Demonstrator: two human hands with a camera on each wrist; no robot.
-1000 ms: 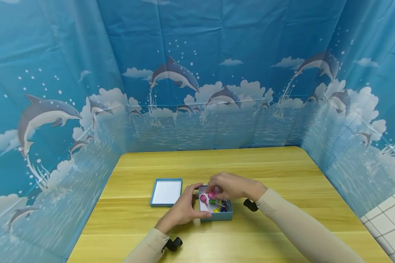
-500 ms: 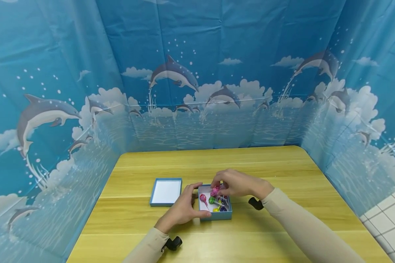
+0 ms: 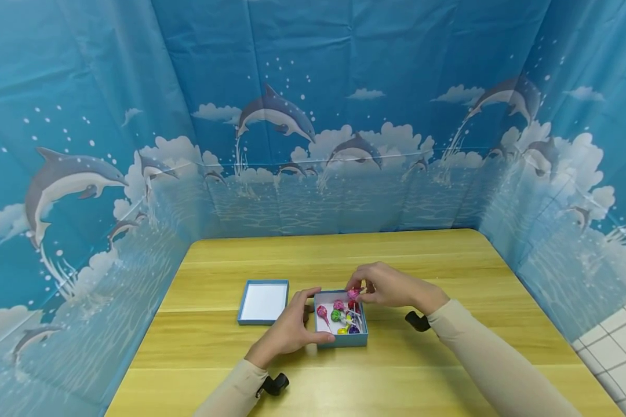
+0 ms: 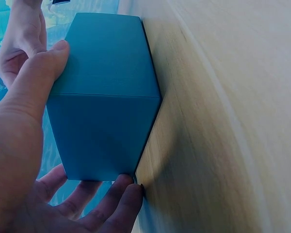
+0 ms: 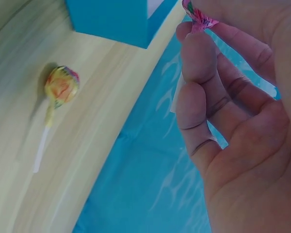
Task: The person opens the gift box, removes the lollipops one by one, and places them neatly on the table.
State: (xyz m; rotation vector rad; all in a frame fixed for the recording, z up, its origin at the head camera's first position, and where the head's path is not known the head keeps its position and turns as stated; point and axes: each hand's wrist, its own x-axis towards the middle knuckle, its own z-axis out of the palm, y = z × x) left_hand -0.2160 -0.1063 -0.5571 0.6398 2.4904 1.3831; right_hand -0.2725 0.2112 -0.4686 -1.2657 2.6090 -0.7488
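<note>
A blue open box (image 3: 346, 340) stands on the table with several wrapped lollipops inside, among them a green one (image 3: 336, 315), a yellow one (image 3: 342, 331) and a dark blue one (image 3: 353, 330). My left hand (image 3: 289, 331) grips the box from its left, thumb on the near wall and fingers round the far side, as the left wrist view also shows. Over the box's far right corner, my right hand (image 3: 388, 285) pinches a pink lollipop (image 5: 200, 18) by its wrapped head; its stick is mostly hidden by the fingers.
Left of the box lies its blue-edged lid (image 3: 264, 302), white inside facing up. A yellow-orange lollipop (image 5: 62, 86) lies on the table beside the box in the right wrist view. Behind the wooden table (image 3: 422, 249) hangs a blue dolphin curtain (image 3: 313, 202).
My right hand has lifted a pink lollipop from within the box and carried it right and away from me to the box's far corner. My left hand stays on the box.
</note>
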